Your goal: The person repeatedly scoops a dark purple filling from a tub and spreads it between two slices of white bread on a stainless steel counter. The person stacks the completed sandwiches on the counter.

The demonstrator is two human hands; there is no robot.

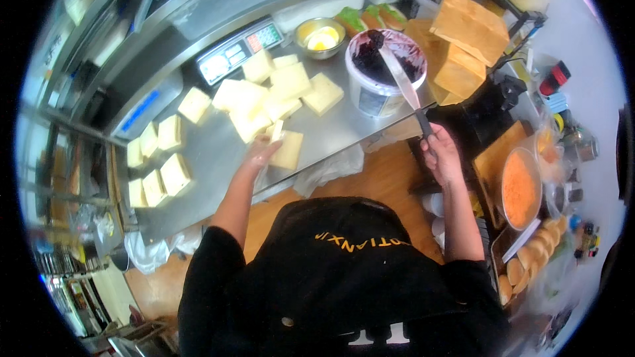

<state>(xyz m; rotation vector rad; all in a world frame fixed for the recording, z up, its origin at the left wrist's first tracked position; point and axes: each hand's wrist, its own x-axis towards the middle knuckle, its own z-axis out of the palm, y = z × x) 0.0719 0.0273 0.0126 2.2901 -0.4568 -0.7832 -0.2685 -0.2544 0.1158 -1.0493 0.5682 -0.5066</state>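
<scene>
In my right hand (441, 151) is the dark handle of an icing spatula (401, 75). Its blade reaches over a white plastic bucket (373, 101), and the tip carries a dark purple, jam-like filling (375, 39). More of that filling sits inside the bucket, smeared up its wall. My left hand (262, 151) grips a pale, crustless bread slice (278, 131), seen nearly edge-on. Another square slice (288, 151) lies beside those fingers, near the counter's front edge. Past the left hand is a loose heap of pale bread squares (270, 91).
Stacked bread squares (171, 173) stand left on the steel counter (208, 158). Behind the heap are a digital scale (240, 49) and a metal bowl (321, 39) with yellow contents. Filled rolls (372, 17) and brown paper bags (469, 29) flank the bucket. Orange shreds (520, 188) fill a tub at right.
</scene>
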